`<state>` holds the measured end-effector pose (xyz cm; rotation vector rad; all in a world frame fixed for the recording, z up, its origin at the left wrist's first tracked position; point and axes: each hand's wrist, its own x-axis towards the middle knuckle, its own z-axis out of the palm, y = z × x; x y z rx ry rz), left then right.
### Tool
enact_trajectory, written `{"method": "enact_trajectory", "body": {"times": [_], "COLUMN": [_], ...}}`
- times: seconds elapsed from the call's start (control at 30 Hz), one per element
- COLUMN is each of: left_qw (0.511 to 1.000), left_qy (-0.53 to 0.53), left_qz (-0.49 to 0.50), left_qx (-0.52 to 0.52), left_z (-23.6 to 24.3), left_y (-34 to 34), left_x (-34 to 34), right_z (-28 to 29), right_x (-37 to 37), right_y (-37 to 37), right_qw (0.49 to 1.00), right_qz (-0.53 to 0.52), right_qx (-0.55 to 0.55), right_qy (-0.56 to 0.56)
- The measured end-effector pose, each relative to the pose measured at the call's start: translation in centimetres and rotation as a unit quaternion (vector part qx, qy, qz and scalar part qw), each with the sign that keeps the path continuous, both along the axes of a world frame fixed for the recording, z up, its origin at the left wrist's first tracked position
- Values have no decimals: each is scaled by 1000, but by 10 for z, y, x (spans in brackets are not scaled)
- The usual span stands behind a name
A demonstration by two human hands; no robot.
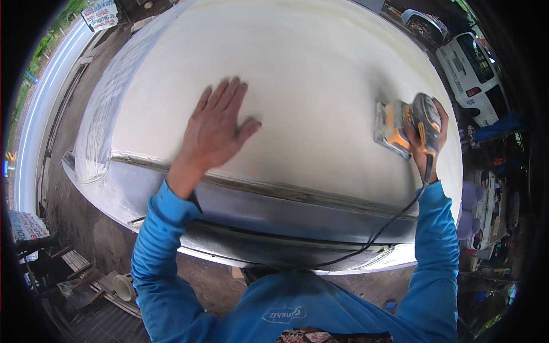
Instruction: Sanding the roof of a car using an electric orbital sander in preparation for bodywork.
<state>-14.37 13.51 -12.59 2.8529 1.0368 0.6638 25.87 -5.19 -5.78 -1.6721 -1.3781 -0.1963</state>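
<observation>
A large pale primed car panel [286,68] fills the middle, with wrinkled masking [117,80] along its left side and a grey strip [269,200] along its near edge. My left hand [217,126] lies open, fingers outstretched, on the pale surface left of centre. In my right hand [429,137] is a black and orange electric sander [398,130], gripped at the panel's right side. Its dark cord [380,233] runs down across the near edge toward my body.
Parked white vehicle [474,103] at upper right; purple objects and clutter [469,217] at right. A long silver pipe-like shape [34,143] and signboards [100,14] stand at left. Planks [97,277] and a pale bucket [123,287] sit on the ground at lower left.
</observation>
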Motion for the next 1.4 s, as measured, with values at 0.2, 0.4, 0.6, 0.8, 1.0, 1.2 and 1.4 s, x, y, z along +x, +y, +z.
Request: {"method": "enact_trajectory", "body": {"times": [0.2,0.4,0.6,0.8,1.0,1.2,1.4], "left_qw": [990,982,990,989,985,985,982], "left_qy": [48,61,31,20,26,49,69], "left_qz": [132,176,139,143,164,159,160], "left_qx": [-5,-44,-20,-43,-42,-48,-73], "left_z": [-9,-12,-19,-17,-20,-14,-11], "left_y": [133,170,105,70,70,104,166], "left_x": [-2,-1,-51,-88,-83,-53,-18], "right_z": [0,-5,-7,-1,4,3,-3], "right_x": [-70,-133,-165,-105,-51,-63,-123], "right_y": [165,274,268,150,10,2,95], "right_qw": [988,974,955,975,993,992,985], "right_qz": [150,218,289,221,115,114,171], "right_qx": [43,57,69,35,10,14,8], "right_qy": [-17,-11,3,-13,23,60,6]}}
